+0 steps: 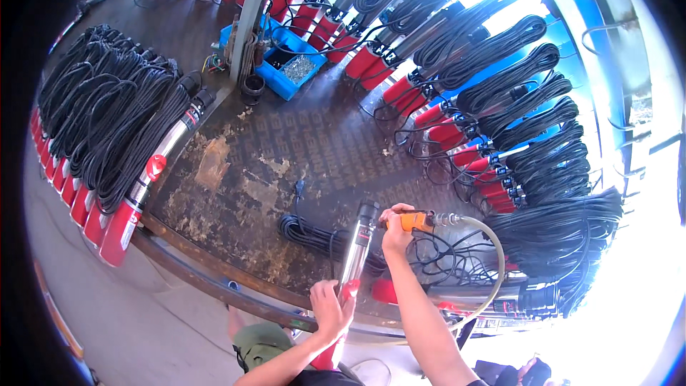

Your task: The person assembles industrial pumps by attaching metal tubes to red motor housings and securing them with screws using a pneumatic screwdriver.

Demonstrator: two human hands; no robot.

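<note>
My left hand (333, 309) is closed round the lower part of a silver and red cylindrical pump (355, 254). The pump leans over the near edge of the table, its black top end pointing away from me. My right hand (396, 227) grips an orange air tool (416, 221) beside that top end. Whether the tool touches the pump is hidden by my fingers. A pale hose (498, 257) curves from the tool's back end down to the right. Just left of the pump lies a coiled black cable (307, 236) on the worn tabletop (250, 200).
Pumps with bundled black cables (107, 114) stand in a row on the left. More red-ended pumps (407, 93) line the far and right sides. A blue bin (286, 75) of small metal parts sits near a grey post (250, 21). Another pump (493, 297) lies at right.
</note>
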